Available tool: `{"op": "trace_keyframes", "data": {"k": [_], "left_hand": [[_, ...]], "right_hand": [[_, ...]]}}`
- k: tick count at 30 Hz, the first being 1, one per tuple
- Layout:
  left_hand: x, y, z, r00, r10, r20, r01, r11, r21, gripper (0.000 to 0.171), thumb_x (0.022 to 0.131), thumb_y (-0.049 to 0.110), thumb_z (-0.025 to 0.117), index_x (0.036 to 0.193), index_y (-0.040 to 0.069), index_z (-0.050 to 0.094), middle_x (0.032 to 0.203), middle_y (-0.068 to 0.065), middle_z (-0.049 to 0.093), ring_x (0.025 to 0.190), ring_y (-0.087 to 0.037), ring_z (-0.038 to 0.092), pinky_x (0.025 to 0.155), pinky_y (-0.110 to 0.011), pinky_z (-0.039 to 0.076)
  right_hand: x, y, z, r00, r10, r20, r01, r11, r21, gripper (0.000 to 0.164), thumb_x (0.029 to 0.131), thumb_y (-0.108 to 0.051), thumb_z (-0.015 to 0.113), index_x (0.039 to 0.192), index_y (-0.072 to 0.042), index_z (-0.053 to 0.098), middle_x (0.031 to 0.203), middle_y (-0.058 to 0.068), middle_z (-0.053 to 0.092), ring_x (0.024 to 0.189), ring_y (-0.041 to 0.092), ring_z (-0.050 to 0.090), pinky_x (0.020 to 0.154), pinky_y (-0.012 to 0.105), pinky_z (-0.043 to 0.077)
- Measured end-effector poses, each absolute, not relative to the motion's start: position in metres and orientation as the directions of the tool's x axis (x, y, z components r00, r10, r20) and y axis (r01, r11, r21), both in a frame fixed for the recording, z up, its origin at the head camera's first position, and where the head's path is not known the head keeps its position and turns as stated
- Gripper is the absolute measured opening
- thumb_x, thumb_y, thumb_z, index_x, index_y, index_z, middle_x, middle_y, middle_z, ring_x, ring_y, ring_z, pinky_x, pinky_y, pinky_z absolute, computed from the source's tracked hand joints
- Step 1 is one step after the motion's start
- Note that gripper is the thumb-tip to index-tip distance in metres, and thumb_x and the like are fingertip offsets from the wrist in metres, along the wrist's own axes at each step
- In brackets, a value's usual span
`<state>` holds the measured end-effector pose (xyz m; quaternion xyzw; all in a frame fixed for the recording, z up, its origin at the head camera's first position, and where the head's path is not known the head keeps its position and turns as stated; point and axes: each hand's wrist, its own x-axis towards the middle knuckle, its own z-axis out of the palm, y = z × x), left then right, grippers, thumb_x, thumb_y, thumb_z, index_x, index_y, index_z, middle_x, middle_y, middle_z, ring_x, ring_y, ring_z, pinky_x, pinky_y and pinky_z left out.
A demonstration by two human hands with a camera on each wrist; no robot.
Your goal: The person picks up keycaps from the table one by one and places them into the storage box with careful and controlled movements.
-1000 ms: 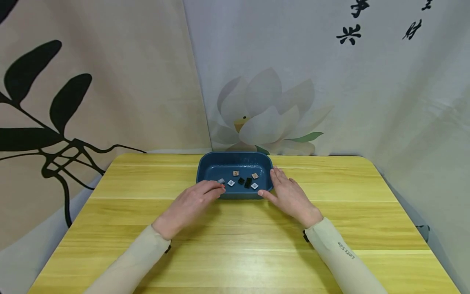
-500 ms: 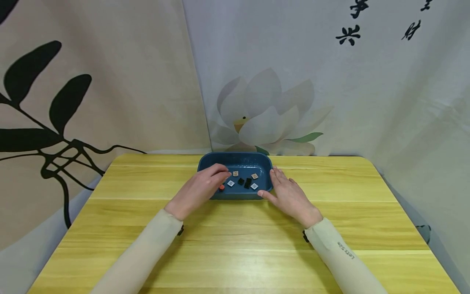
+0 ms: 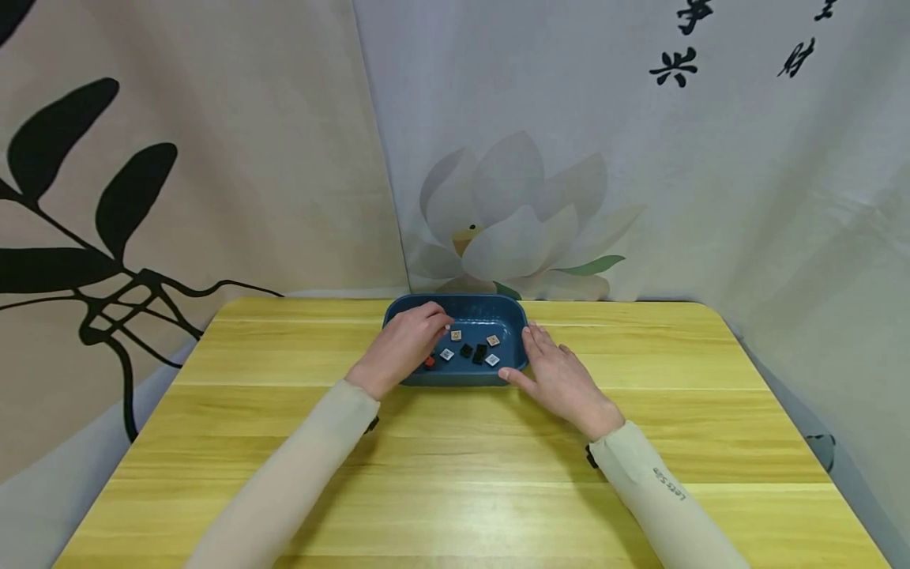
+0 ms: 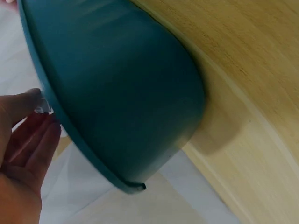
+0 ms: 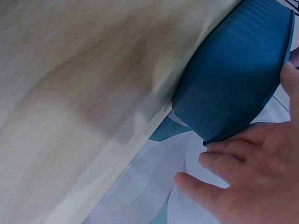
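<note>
My left hand [image 3: 407,344] reaches over the left part of a dark blue basin [image 3: 490,312]. In the left wrist view, its thumb and fingertips pinch a small translucent whitish block [image 4: 43,105] just above the rim. My right hand [image 3: 565,385] rests against the basin's right front corner, fingers straight along the rim. Inside the basin lie small square pieces: a tan piece [image 3: 456,336], another tan piece [image 3: 494,341], white pieces such as one white piece [image 3: 446,355], black pieces [image 3: 479,354], and a red-orange piece [image 3: 430,362] beside the left hand.
The basin stands at the back edge of a wooden table [image 3: 455,466]. Right behind the table hangs a cloth backdrop [image 3: 284,158] printed with leaves, a flower and black characters.
My left hand has moved back and to the right over the basin. The translucent piece from the basin's left side is now in its fingertips. The right hand stays in place.
</note>
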<state>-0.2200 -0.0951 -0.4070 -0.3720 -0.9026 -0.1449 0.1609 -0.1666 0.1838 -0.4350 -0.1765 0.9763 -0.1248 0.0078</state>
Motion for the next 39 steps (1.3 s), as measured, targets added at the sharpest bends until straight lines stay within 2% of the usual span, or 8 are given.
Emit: {"op": "trace_keyframes", "data": {"k": [6, 11, 19, 25, 28, 31, 34, 39], "left_hand": [[-0.231, -0.089, -0.413, -0.762, 0.578, 0.290, 0.641, 0.737, 0.214, 0.018, 0.099, 0.008, 0.071, 0.115, 0.003, 0.077, 0.108, -0.007, 0.070, 0.093, -0.019, 0.070, 0.087, -0.033, 0.059], [-0.238, -0.085, -0.416, -0.814, 0.551, 0.186, 0.581, 0.776, 0.247, 0.017, 0.100, 0.007, 0.070, 0.115, 0.004, 0.078, 0.105, -0.007, 0.070, 0.091, -0.019, 0.069, 0.085, -0.033, 0.060], [-0.247, -0.080, -0.424, -0.853, 0.514, 0.094, 0.520, 0.819, 0.243, 0.013, 0.099, 0.002, 0.069, 0.107, 0.004, 0.079, 0.101, -0.008, 0.071, 0.087, -0.018, 0.068, 0.078, -0.030, 0.060], [-0.249, -0.079, -0.429, -0.868, 0.495, 0.040, 0.489, 0.837, 0.244, 0.016, 0.100, 0.009, 0.070, 0.113, 0.005, 0.078, 0.106, -0.008, 0.072, 0.087, -0.018, 0.068, 0.082, -0.033, 0.060], [-0.247, -0.082, -0.428, -0.867, 0.495, 0.055, 0.495, 0.842, 0.217, 0.021, 0.101, 0.016, 0.069, 0.119, 0.005, 0.076, 0.109, -0.009, 0.071, 0.091, -0.021, 0.068, 0.085, -0.037, 0.060], [-0.243, -0.087, -0.425, -0.867, 0.488, 0.106, 0.499, 0.843, 0.202, 0.027, 0.102, 0.021, 0.068, 0.124, 0.006, 0.074, 0.120, -0.010, 0.070, 0.101, -0.025, 0.068, 0.091, -0.042, 0.058], [-0.237, -0.095, -0.420, -0.862, 0.477, 0.172, 0.506, 0.835, 0.218, 0.032, 0.102, 0.025, 0.068, 0.129, 0.008, 0.072, 0.131, -0.011, 0.067, 0.113, -0.028, 0.067, 0.098, -0.046, 0.055], [-0.225, -0.109, -0.416, -0.841, 0.476, 0.256, 0.532, 0.813, 0.236, 0.041, 0.103, 0.030, 0.068, 0.137, 0.007, 0.066, 0.139, -0.014, 0.063, 0.124, -0.031, 0.062, 0.106, -0.050, 0.049]], "right_hand": [[-0.166, 0.184, -0.435, -0.938, -0.346, 0.027, -0.342, 0.906, -0.249, 0.094, 0.102, -0.064, 0.050, 0.159, 0.007, 0.029, 0.167, 0.023, 0.024, 0.154, 0.038, 0.026, 0.116, 0.061, 0.034], [-0.166, 0.184, -0.434, -0.937, -0.347, 0.030, -0.344, 0.906, -0.247, 0.093, 0.102, -0.063, 0.051, 0.159, 0.007, 0.029, 0.167, 0.023, 0.024, 0.154, 0.038, 0.027, 0.115, 0.062, 0.035], [-0.166, 0.184, -0.433, -0.938, -0.345, 0.033, -0.342, 0.906, -0.250, 0.094, 0.102, -0.064, 0.051, 0.159, 0.007, 0.029, 0.167, 0.023, 0.025, 0.154, 0.038, 0.027, 0.115, 0.062, 0.035], [-0.166, 0.183, -0.434, -0.937, -0.348, 0.033, -0.345, 0.906, -0.246, 0.094, 0.102, -0.064, 0.051, 0.159, 0.007, 0.029, 0.167, 0.023, 0.025, 0.154, 0.038, 0.027, 0.115, 0.062, 0.035], [-0.166, 0.182, -0.434, -0.937, -0.348, 0.035, -0.346, 0.905, -0.249, 0.094, 0.102, -0.064, 0.051, 0.159, 0.007, 0.030, 0.167, 0.023, 0.025, 0.153, 0.038, 0.027, 0.115, 0.062, 0.035], [-0.166, 0.182, -0.434, -0.937, -0.348, 0.032, -0.345, 0.905, -0.248, 0.094, 0.102, -0.064, 0.051, 0.159, 0.007, 0.029, 0.167, 0.023, 0.025, 0.154, 0.038, 0.027, 0.115, 0.062, 0.035], [-0.165, 0.182, -0.433, -0.938, -0.346, 0.027, -0.342, 0.907, -0.244, 0.094, 0.102, -0.064, 0.051, 0.159, 0.007, 0.029, 0.167, 0.023, 0.024, 0.154, 0.038, 0.027, 0.115, 0.062, 0.035], [-0.165, 0.184, -0.433, -0.941, -0.339, 0.019, -0.332, 0.909, -0.250, 0.094, 0.102, -0.066, 0.047, 0.161, 0.005, 0.026, 0.168, 0.022, 0.021, 0.155, 0.038, 0.025, 0.116, 0.062, 0.033]]}}
